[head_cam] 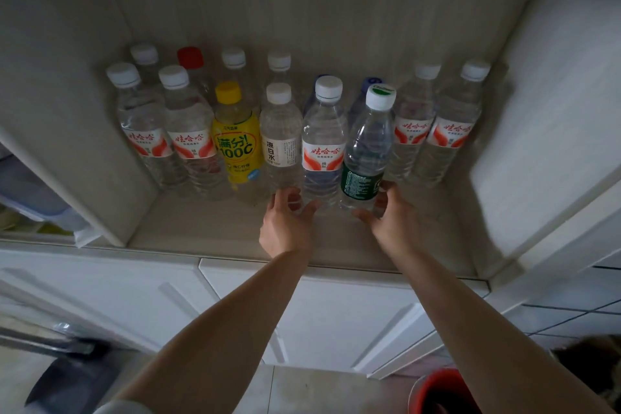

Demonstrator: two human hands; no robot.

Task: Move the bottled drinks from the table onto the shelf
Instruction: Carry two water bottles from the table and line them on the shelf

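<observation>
Bottles stand upright on the shelf [208, 232], caps up, long axes vertical; wide lens makes them lean outward toward the frame edges.

Front row, left to right: two water bottles with red-and-white labels, a yellow drink bottle [237, 141] with a yellow cap, a clear bottle with a white label [280, 141], a red-label water bottle [323, 141], a green-label bottle [368, 151] with a white cap, then two more red-label bottles at far right. More bottles stand behind, one with a red cap [190, 57].

Left hand [285, 222]: fingers spread and loosely curved at the base of the red-label water bottle, thumb near the white-label bottle's foot. Touching or just beside; cannot tell a firm grip.

Right hand [389, 215]: fingers curled round the lower part of the green-label bottle, holding it, bottle's base at the shelf board.

Below the shelf, white cabinet doors [336, 312]. Red bucket [440, 393] on the floor, lower right.
</observation>
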